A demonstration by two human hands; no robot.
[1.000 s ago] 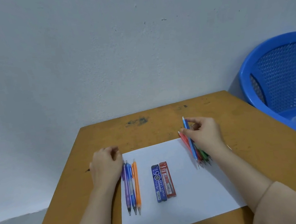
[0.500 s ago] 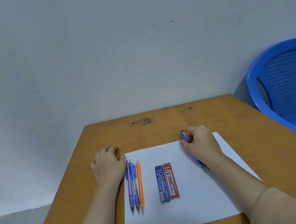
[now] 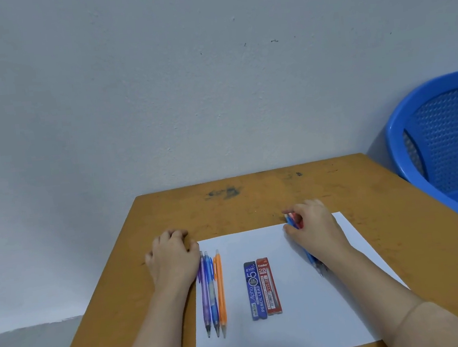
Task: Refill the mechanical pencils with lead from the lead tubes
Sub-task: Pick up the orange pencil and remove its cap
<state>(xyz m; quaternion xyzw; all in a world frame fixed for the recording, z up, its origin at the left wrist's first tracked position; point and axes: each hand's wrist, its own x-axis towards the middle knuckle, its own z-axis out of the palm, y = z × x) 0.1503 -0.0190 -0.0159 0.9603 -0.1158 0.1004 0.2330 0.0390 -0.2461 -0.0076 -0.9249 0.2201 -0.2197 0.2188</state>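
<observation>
left hand (image 3: pixel 172 260): loose fist on the table (image 3: pixel 226 210), holds nothing, touching the purple pencil (image 3: pixel 204 291)
right hand (image 3: pixel 317 227): grasping a pencil bundle (image 3: pixel 293 220), pressed down on the paper (image 3: pixel 295 330)
change: 1 s ago one blue pencil stuck up out of the fingers; now it lies flat in the bundle, green ones hidden
loose pencils: purple, blue (image 3: pixel 212 291), orange (image 3: pixel 220 290), side by side, unmoved
lead tubes: blue tube (image 3: pixel 255 290) and red tube (image 3: pixel 269 286) touching, mid-paper, untouched
</observation>
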